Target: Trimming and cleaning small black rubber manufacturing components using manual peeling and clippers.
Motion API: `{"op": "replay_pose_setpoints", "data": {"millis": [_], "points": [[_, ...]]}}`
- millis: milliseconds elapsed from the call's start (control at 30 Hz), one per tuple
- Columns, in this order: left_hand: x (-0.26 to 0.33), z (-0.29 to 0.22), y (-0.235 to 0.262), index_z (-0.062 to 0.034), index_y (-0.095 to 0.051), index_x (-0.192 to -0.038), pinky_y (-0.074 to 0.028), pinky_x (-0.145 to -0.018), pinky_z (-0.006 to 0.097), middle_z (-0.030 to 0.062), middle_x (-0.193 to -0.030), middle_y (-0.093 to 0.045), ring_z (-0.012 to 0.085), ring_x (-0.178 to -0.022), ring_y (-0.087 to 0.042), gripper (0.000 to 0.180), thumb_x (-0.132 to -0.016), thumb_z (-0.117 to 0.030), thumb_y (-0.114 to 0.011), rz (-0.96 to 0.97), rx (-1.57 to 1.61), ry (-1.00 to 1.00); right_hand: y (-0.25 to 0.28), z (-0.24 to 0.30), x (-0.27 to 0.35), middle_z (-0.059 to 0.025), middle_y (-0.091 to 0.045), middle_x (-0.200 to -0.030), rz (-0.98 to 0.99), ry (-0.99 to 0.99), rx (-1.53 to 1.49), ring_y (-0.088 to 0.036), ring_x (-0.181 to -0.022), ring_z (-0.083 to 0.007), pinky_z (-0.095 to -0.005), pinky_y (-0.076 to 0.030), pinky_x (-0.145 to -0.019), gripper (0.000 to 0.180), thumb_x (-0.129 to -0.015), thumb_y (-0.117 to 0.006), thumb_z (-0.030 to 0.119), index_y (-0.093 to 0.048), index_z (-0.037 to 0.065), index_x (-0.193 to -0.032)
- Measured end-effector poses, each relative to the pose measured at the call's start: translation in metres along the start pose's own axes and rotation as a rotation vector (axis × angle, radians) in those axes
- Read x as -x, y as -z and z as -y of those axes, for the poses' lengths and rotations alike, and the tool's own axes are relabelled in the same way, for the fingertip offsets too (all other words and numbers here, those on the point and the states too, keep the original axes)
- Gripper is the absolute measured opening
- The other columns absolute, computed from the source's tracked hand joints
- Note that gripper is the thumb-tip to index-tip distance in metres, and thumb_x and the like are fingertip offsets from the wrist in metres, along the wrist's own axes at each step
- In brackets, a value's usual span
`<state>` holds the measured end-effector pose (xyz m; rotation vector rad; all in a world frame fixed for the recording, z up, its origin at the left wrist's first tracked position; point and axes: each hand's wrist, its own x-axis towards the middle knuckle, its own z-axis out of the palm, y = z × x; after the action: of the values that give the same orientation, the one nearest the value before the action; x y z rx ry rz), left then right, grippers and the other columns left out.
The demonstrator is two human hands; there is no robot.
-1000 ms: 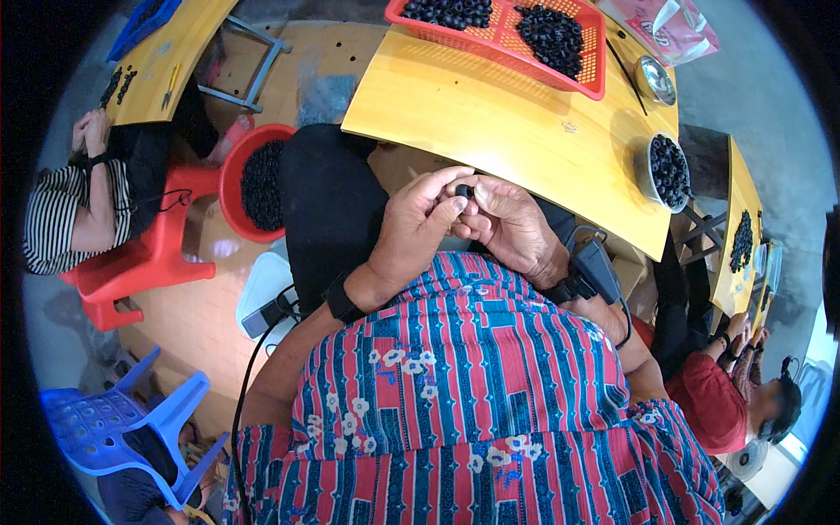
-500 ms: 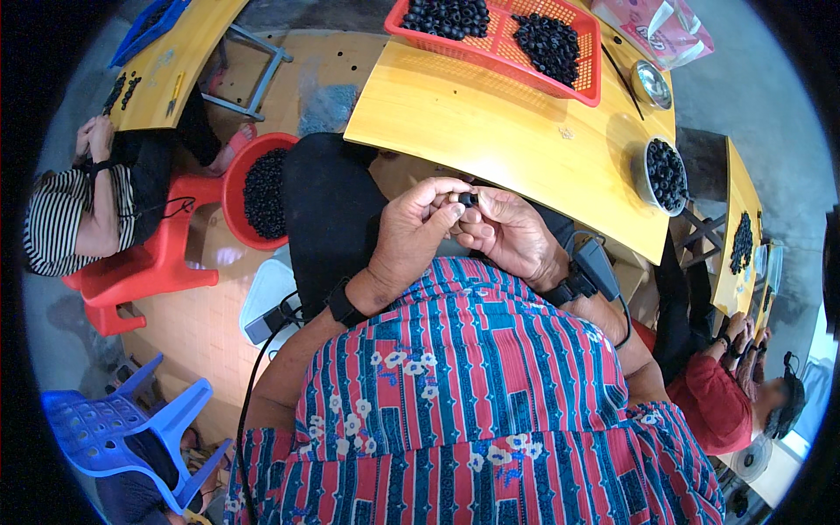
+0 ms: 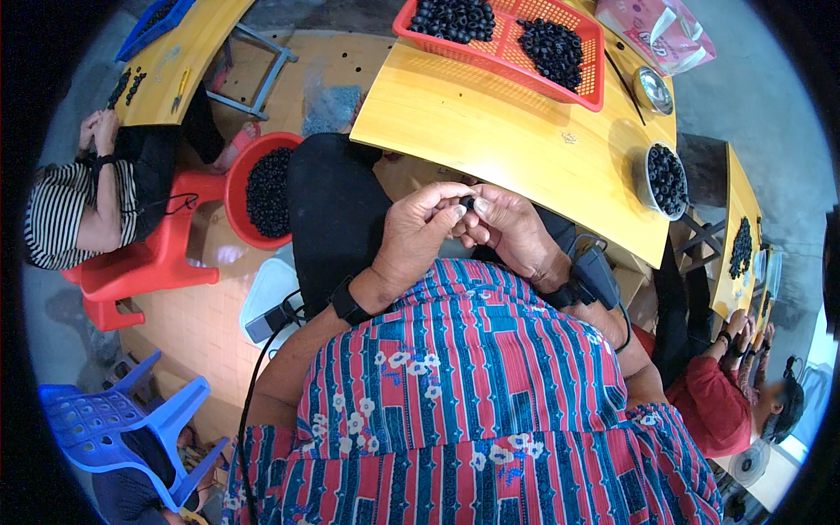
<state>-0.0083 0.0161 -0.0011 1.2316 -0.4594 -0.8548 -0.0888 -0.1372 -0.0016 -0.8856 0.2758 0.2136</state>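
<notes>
A small, dark black piece (image 3: 467,202), rounded as far as it shows, sits near the centre of the frame, between the tips of both hands. Fingers cover most of it, so which way it points and how its long axis runs cannot be told; only a little dark surface shows between the two thumbs. The left hand (image 3: 416,229), just left of centre, is closed in a pinch, its thumb tip at the left side of the piece and its index finger reaching over toward the upper edge. The right hand (image 3: 521,229), just right of centre, grips the piece from the other side, thumb against its right edge and the other fingers curled beneath.

Both hands are in front of the near edge of a yellow wooden table (image 3: 490,122), which spreads across the upper right. On it, at the top of the frame, a red plastic mesh basket (image 3: 507,70) holds black pieces (image 3: 551,54) in two compartments. Toward the right, a round, pale-rimmed bowl (image 3: 643,184) filled with more black pieces stands near the table's edge, and a shiny metal bowl (image 3: 653,91) stands above it.
</notes>
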Motion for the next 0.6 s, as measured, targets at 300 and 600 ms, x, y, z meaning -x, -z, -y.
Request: {"op": "replay_pose_setpoints", "data": {"millis": [300, 600], "points": [[0.003, -0.007, -0.011, 0.0045, -0.050, -0.119, -0.045, -0.073, 0.024, 0.0075, -0.098, -0.059, 0.0099, -0.084, -0.054, 0.034, -0.091, -0.014, -0.049, 0.043, -0.194, 0.110, -0.016, 0.004, 0.007, -0.0105, -0.060, -0.084, -0.112, 0.201, 0.597, -0.060, -0.075, -0.0158, -0.0296, -0.049, -0.068, 0.012, -0.089, -0.049, 0.004, -0.055, -0.002, -0.097], [0.000, 0.013, -0.010, 0.0055, -0.051, -0.117, -0.045, -0.073, 0.025, 0.0092, -0.097, -0.060, 0.0126, -0.083, -0.055, 0.032, -0.093, -0.014, -0.042, 0.025, -0.192, 0.065, -0.010, -0.007, 0.005, -0.0133, -0.060, -0.084, -0.177, 0.209, 0.567, -0.061, -0.074, -0.0185, -0.0304, -0.053, -0.066, 0.016, -0.091, -0.047, 0.007, -0.055, -0.005, -0.098]]}}
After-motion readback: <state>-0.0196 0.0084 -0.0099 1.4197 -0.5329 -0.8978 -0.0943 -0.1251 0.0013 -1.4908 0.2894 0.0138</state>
